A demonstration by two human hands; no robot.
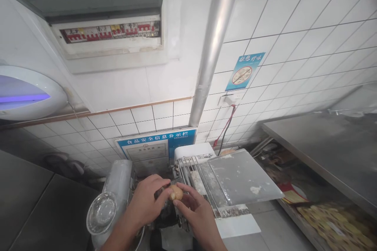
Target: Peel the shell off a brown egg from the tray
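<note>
— Dough ball (pixel 176 192), lower centre of the frame: who has it?

— Both. The left hand (pixel 147 200) and right hand (pixel 196 213) each pinch it with fingertips closed on its sides, just in front of the roller machine (pixel 193 172).

— How would it handle?

— Light and soft, I'd judge, likely tacky; it should dent under a hard squeeze. Best held gently at opposite sides, as now.

— Which way does it point?

— Roughly round, slightly longer left to right across the frame; no clear end. A metal tray (pixel 244 178) slopes away right of it.
</note>
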